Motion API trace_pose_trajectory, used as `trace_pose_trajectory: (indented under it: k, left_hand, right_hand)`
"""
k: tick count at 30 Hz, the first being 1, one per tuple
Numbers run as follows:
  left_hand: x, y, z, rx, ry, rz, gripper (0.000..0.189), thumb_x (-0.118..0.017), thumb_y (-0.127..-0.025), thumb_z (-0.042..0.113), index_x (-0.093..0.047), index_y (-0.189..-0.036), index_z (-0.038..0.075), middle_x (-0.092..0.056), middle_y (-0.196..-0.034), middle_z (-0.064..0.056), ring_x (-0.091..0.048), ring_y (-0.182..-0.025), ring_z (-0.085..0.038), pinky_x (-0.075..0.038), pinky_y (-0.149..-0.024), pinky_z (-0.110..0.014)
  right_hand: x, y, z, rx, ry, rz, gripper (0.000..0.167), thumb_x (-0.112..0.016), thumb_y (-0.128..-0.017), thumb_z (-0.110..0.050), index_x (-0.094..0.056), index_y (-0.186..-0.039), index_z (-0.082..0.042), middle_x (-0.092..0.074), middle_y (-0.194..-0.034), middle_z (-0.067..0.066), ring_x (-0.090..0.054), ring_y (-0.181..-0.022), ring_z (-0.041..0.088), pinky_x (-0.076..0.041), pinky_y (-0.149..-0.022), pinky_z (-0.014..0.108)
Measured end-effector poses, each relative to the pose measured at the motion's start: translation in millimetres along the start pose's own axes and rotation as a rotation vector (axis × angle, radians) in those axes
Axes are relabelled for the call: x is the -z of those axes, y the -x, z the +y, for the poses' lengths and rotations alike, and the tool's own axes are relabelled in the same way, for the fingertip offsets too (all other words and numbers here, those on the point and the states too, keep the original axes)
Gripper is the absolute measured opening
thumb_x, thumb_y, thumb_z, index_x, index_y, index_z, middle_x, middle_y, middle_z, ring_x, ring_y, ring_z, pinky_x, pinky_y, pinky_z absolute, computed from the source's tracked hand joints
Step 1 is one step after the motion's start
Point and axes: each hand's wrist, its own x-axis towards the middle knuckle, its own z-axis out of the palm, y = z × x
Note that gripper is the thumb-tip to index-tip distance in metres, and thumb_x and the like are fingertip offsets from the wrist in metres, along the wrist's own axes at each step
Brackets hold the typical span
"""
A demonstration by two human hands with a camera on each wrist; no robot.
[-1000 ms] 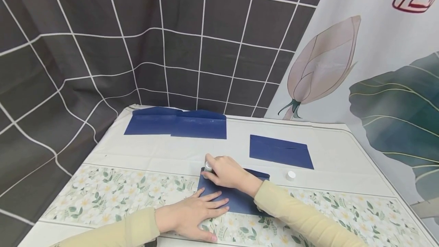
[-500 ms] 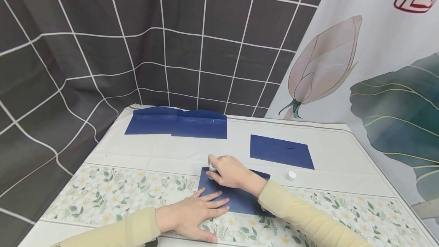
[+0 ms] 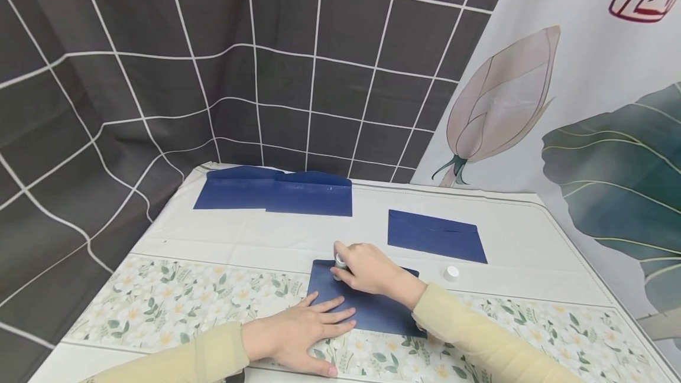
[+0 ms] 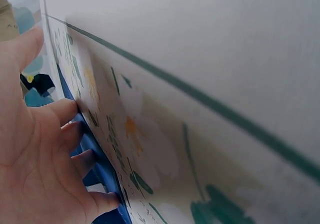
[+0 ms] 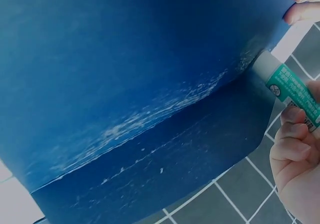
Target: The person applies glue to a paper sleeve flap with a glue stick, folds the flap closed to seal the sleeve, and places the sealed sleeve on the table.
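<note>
"What's in the right hand (image 3: 367, 269)?"

"A green-and-white glue stick (image 5: 292, 88), gripped between the thumb and curled fingers. From here I see its end touching the navy envelope (image 3: 367, 312), right by the fold of the raised flap (image 5: 165, 171)"

"And those white smears (image 5: 150, 119)?"

"They run along that fold, with thinner streaks over on the flap"

"How about the left hand (image 3: 300, 333)?"

"Fingers spread wide, tips resting on the envelope's near left corner, thumb out over the floral tablecloth (image 3: 186, 297)"

"More envelopes behind, too"

"Yes, two overlapping envelopes (image 3: 273, 192) with flaps up along the table's far edge. Over to the right there's a single envelope (image 3: 436, 236) lying flat, and a white cap (image 3: 451, 274) just in front of it"
</note>
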Motion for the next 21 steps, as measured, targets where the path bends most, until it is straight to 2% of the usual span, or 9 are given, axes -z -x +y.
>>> trace_pose_trajectory:
  k: [8, 15, 21]
  left_hand:
    - [1.8, -0.3, 0.5, 0.002, 0.019, -0.016, 0.074, -0.037, -0.092, 0.067, -0.027, -0.152, 0.025, -0.022, -0.160, 0.006, -0.017, -0.149, -0.020, -0.026, -0.111, -0.064]
    - [1.4, 0.2, 0.8, 0.000, 0.004, -0.006, 0.075, -0.037, -0.092, 0.068, -0.028, -0.152, 0.025, -0.022, -0.160, 0.006, -0.018, -0.149, -0.020, -0.026, -0.111, -0.064]
    - [1.4, 0.4, 0.1, 0.002, 0.010, -0.010, 0.076, -0.036, -0.091, 0.069, -0.027, -0.152, 0.025, -0.022, -0.160, 0.006, -0.018, -0.149, -0.020, -0.025, -0.111, -0.064]
  right_hand:
    - [4.0, 10.1, 5.0, -0.013, 0.007, -0.001, 0.019, -0.060, -0.094, -0.029, -0.049, -0.090, -0.013, -0.050, -0.056, -0.010, -0.042, -0.049, 0.000, -0.039, -0.051, 0.018]
    - [5.5, 18.5, 10.1, -0.019, 0.017, 0.021, 0.020, -0.062, -0.093, -0.029, -0.049, -0.090, -0.014, -0.051, -0.057, -0.010, -0.044, -0.050, 0.000, -0.038, -0.051, 0.017]
    - [7.4, 25.8, 13.7, -0.031, 0.010, 0.024, 0.019, -0.062, -0.092, -0.028, -0.049, -0.092, -0.014, -0.049, -0.056, -0.011, -0.038, -0.049, -0.001, -0.035, -0.050, 0.017]
